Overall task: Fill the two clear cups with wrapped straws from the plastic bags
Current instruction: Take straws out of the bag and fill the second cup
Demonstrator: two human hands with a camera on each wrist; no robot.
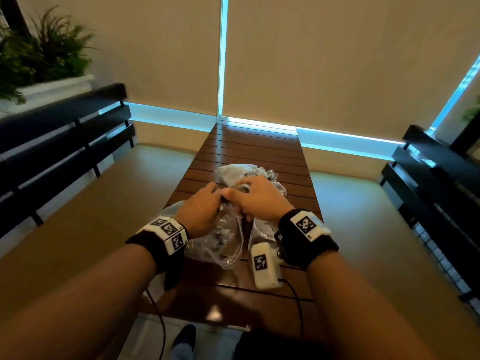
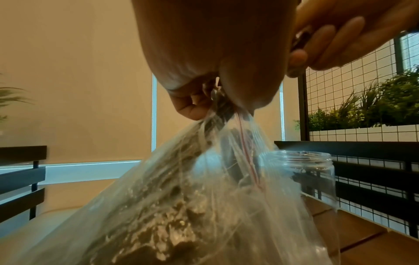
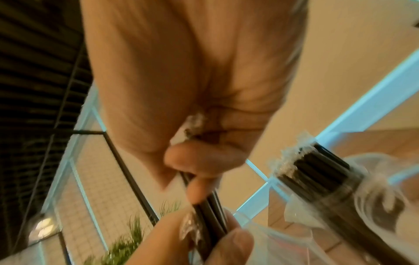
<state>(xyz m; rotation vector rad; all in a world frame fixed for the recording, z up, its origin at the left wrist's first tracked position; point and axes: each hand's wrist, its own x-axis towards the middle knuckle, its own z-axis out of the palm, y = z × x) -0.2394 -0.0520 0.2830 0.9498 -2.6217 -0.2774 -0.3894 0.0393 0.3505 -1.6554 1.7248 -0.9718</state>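
From the head view, my left hand [image 1: 201, 207] and right hand [image 1: 255, 197] meet over the near plastic bag [image 1: 220, 237], both curled on a bundle of wrapped straws [image 1: 223, 203]; a clear cup [image 1: 265, 227] sits at four o'clock, nearer my right. At my left wrist, the bag hangs toward six. At my right wrist, the straws' long axis runs twelve to six.

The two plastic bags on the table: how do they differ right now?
The near bag is gathered at its mouth in the left hand, with the right hand on the straws there; the far bag lies untouched behind both hands. The near bag shows a red seal line; none is visible on the far one. Both are clear plastic and hold dark contents.
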